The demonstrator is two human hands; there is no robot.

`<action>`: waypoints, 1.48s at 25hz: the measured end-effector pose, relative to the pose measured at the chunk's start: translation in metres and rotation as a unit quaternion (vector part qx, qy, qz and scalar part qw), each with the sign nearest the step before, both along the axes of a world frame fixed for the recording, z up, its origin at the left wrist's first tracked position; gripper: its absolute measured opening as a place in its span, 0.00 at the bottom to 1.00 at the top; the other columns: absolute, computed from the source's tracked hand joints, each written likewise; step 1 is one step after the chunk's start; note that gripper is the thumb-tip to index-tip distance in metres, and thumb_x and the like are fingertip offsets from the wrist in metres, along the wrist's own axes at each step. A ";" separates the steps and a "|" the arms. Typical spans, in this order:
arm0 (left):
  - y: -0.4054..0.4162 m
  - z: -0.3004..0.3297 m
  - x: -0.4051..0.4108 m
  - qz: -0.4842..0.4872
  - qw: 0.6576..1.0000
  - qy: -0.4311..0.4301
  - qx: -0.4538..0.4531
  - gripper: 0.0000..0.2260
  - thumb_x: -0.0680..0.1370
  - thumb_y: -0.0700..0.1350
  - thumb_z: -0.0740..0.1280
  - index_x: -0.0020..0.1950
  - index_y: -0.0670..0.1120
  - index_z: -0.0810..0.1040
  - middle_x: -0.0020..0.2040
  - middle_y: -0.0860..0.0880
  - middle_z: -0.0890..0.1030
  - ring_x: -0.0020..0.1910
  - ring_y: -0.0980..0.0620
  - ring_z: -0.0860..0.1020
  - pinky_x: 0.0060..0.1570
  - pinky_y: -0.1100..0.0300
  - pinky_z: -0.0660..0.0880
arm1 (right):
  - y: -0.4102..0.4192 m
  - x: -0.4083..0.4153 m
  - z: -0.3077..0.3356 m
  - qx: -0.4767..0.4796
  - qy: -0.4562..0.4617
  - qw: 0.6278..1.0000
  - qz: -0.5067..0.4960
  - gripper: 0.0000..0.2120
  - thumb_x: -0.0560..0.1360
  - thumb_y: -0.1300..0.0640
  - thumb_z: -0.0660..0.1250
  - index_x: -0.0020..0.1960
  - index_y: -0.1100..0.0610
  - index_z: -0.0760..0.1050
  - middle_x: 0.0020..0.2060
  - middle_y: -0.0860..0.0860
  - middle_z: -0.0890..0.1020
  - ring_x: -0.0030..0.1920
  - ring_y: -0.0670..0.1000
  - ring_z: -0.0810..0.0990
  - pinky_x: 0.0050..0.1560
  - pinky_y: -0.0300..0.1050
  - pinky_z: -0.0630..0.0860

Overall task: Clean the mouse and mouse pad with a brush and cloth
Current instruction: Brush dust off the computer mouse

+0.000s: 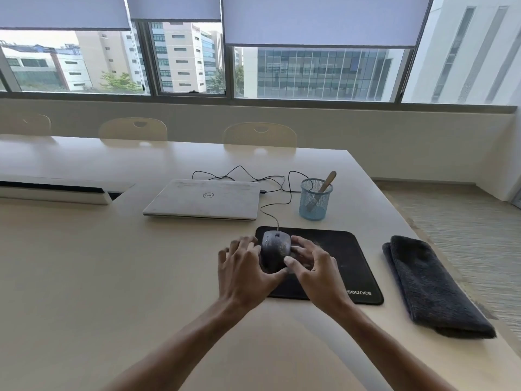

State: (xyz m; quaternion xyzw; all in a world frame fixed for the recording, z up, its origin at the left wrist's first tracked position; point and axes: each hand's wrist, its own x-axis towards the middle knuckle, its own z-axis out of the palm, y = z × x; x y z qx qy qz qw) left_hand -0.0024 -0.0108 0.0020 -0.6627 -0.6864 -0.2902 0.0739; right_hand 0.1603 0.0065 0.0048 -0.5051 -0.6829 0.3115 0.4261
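Presently listed, with the mouse pad (344,258) as landmark: one dark wired mouse (275,248), resting on the pad's left portion, its shell carrying pale dusty marks and its cable running off the pad's far edge toward a closed laptop (205,197) lying beyond the pad to the left. Left hand (244,270), fingers spread and curved against the mouse's left flank, thumb near its rear; right hand (313,266), fingers splayed over the pad just beside the mouse's right flank, thumb touching its rear. Both hands cup the mouse loosely; whether either truly clamps it cannot be told. Brush (324,189), handle up, standing tilted in a blue mesh cup (315,200) just beyond the pad's far edge, untouched. Folded dark cloth (431,286), lying right of the pad near the table (112,263) edge, untouched. Judged step: taking up the mouse before any cleaning has begun. Recommended handling: settle the mouse in one hand alone, freeing the other to draw the brush from the cup; leave slack in the cable so the laptop is not tugged; tilt the shell so loosened dust falls onto the pad, which is due for cleaning anyway.
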 end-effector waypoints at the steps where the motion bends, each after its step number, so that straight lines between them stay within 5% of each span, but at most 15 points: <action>1: -0.004 0.000 -0.013 -0.010 1.000 -0.008 0.000 0.34 0.64 0.77 0.59 0.52 0.52 0.82 0.61 0.54 0.75 0.60 0.54 0.71 0.59 0.55 0.64 | -0.005 -0.010 0.000 -0.007 -0.001 1.000 0.007 0.26 0.74 0.49 0.71 0.71 0.49 0.74 0.60 0.48 0.84 0.59 0.41 0.82 0.62 0.45 0.79; 5: -0.018 -0.007 -0.071 -0.056 0.997 -0.048 -0.013 0.35 0.63 0.76 0.62 0.58 0.54 0.81 0.63 0.55 0.75 0.60 0.55 0.71 0.61 0.54 0.61 | -0.023 -0.052 -0.002 -0.021 -0.001 0.999 0.044 0.26 0.77 0.54 0.71 0.74 0.51 0.71 0.64 0.52 0.82 0.62 0.46 0.82 0.60 0.35 0.78; 13: -0.038 -0.017 -0.147 -0.086 0.989 -0.109 -0.056 0.36 0.60 0.74 0.64 0.59 0.51 0.82 0.63 0.53 0.76 0.59 0.52 0.75 0.60 0.53 0.67 | -0.050 -0.123 -0.017 -0.051 0.025 0.995 0.085 0.33 0.73 0.52 0.70 0.77 0.51 0.66 0.67 0.52 0.80 0.61 0.45 0.82 0.62 0.47 0.80; 19: -0.046 -0.024 -0.170 -0.086 0.987 -0.104 -0.085 0.38 0.60 0.74 0.65 0.61 0.51 0.81 0.63 0.53 0.76 0.60 0.52 0.75 0.59 0.53 0.66 | -0.056 -0.137 -0.021 -0.056 -0.019 0.994 0.096 0.33 0.74 0.51 0.71 0.76 0.49 0.66 0.68 0.50 0.79 0.58 0.43 0.83 0.62 0.45 0.80; 23: -0.049 -0.028 -0.161 -0.062 0.996 -0.032 -0.056 0.42 0.62 0.74 0.65 0.68 0.48 0.73 0.68 0.51 0.72 0.65 0.50 0.71 0.65 0.53 0.62 | -0.047 -0.109 -0.005 0.035 -0.166 0.984 0.047 0.26 0.77 0.49 0.69 0.74 0.51 0.71 0.64 0.48 0.82 0.56 0.44 0.83 0.57 0.43 0.79; 27: -0.045 -0.022 -0.137 -0.158 0.984 0.077 0.039 0.30 0.72 0.66 0.64 0.66 0.46 0.75 0.69 0.48 0.72 0.69 0.49 0.68 0.69 0.51 0.58 | -0.024 -0.061 0.001 0.117 -0.292 0.949 -0.004 0.24 0.77 0.49 0.68 0.71 0.53 0.74 0.63 0.51 0.82 0.56 0.52 0.83 0.58 0.50 0.79; 32: -0.026 -0.025 -0.087 -0.250 0.953 0.165 0.043 0.21 0.78 0.60 0.62 0.59 0.46 0.81 0.64 0.48 0.78 0.67 0.50 0.72 0.68 0.49 0.65 | 0.026 -0.009 0.007 0.135 -0.323 0.935 -0.056 0.19 0.77 0.50 0.69 0.67 0.53 0.78 0.59 0.49 0.84 0.54 0.53 0.84 0.54 0.48 0.77; 37: -0.006 -0.025 -0.047 -0.280 0.949 0.147 -0.013 0.22 0.78 0.61 0.60 0.61 0.48 0.81 0.62 0.51 0.80 0.63 0.53 0.76 0.63 0.57 0.70 | 0.091 0.034 0.024 0.144 -0.335 0.926 -0.103 0.20 0.77 0.53 0.69 0.67 0.57 0.78 0.60 0.55 0.84 0.53 0.57 0.85 0.56 0.53 0.80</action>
